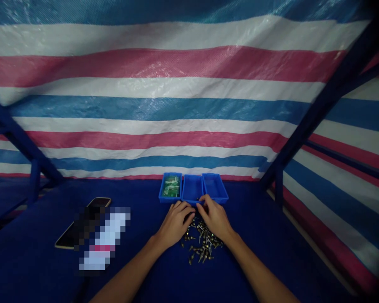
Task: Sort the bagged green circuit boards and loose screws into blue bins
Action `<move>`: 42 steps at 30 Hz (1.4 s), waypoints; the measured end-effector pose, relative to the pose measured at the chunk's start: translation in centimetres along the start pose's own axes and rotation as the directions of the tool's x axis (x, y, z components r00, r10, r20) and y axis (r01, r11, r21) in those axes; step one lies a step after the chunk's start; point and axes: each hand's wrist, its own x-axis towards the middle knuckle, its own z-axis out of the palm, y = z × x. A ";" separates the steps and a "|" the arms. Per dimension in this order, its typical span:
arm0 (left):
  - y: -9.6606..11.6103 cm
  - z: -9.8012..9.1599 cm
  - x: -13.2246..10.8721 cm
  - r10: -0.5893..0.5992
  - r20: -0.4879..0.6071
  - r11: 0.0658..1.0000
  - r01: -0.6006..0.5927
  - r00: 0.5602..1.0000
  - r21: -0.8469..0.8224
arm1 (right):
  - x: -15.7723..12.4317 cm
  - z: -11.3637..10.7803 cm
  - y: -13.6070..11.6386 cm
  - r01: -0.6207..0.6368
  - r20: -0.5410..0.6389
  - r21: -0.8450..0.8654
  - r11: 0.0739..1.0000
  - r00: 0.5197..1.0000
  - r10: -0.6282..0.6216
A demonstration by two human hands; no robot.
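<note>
A loose pile of small brass and silver metal parts, screw-like in shape, lies on the blue table between my forearms. My left hand rests palm down at the pile's left edge, its fingers bent and the thumb apart from them. Over the front edge of the middle blue bin is my right hand, thumb and index finger bent close together. A tiny dark spot shows at those fingertips, too small to name. Green and clear pieces fill the left blue bin. The right blue bin adjoins the middle one.
On the left of the table lie a dark phone and a blurred-out white and pink item. Striped plastic sheeting hangs behind. Blue slanted frame bars stand at both sides.
</note>
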 end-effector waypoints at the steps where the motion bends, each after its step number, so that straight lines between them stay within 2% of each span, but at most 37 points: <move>1: 0.0 0.0 0.0 0.002 0.002 1.000 -0.002 1.000 -0.002 | 0.0 -0.1 -0.1 -0.004 0.003 -0.002 1.000 1.000 0.004; 6: 0.1 -0.2 0.0 -0.003 0.007 1.000 0.003 1.000 -0.009 | 0.0 -0.1 -0.2 -0.069 -0.075 -0.019 0.997 0.995 0.067; 10: 0.2 -0.3 -0.1 -0.013 0.001 1.000 0.013 1.000 -0.011 | 0.2 0.0 0.3 -0.205 -0.159 -0.036 0.978 0.967 0.197; 13: 0.3 -0.3 -0.1 -0.019 0.004 1.000 0.019 1.000 -0.011 | 0.3 -0.2 0.5 -0.309 -0.149 -0.094 0.947 0.944 0.293; 16: 0.5 -0.3 -0.1 -0.023 0.006 1.000 0.023 1.000 0.000 | 0.3 -0.4 0.4 -0.341 -0.137 -0.154 0.927 0.937 0.322; 33: 0.4 -0.3 -0.1 -0.046 0.006 0.999 0.046 0.999 -0.008 | 0.1 -0.1 0.2 -0.275 -0.143 -0.227 0.934 0.958 0.247; 38: 0.2 -0.2 -0.2 -0.044 0.000 0.999 0.044 0.999 -0.011 | -0.1 0.0 0.2 -0.163 -0.179 -0.119 0.979 0.974 0.140; 42: 0.1 -0.1 -0.2 -0.040 -0.008 0.999 0.040 0.999 -0.002 | -0.5 0.2 -0.5 0.023 -0.052 -0.106 0.994 0.998 -0.028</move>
